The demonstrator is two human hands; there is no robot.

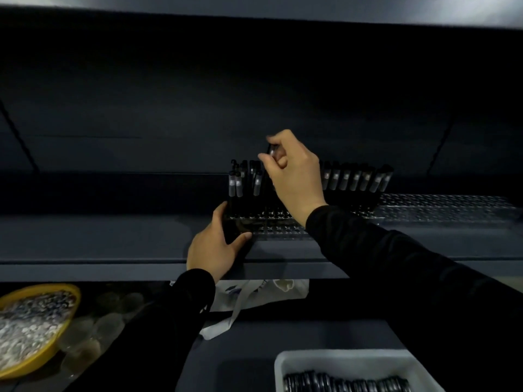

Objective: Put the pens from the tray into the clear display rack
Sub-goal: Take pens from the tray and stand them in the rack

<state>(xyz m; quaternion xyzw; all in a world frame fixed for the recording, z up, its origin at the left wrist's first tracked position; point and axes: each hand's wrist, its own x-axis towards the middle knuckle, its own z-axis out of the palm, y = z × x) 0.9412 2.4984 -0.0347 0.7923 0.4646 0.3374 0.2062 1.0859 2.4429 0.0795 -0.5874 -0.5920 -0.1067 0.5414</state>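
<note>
A: We have our right hand [294,171] up over the clear display rack [283,224], fingers and thumb pinching one pen [271,150] by its top end, above the middle of the rack. Our left hand [215,247] grips the rack's near-left corner on the shelf [113,239], fingers curled round its edge.

B: How far along do we judge ourselves?

A: Partway. One cluster of standing pens [240,182] fills the left end, and a row of standing pens [353,179] sits to the right of our wrist. The front holes along the near edge look unfilled, and the perforated stretch further right [452,205] holds nothing we can see.

B: And what is left?

A: The white tray [285,369] on the counter [249,360] below still shows a row of dark pens [345,384], so many more trips, we'd guess.

B: Anything in our way?

A: The shelf above hangs low and the light is dim. A white bag [254,298] lies under the shelf, and a yellow bowl of small pale pieces [31,329] sits far left, well apart.
</note>
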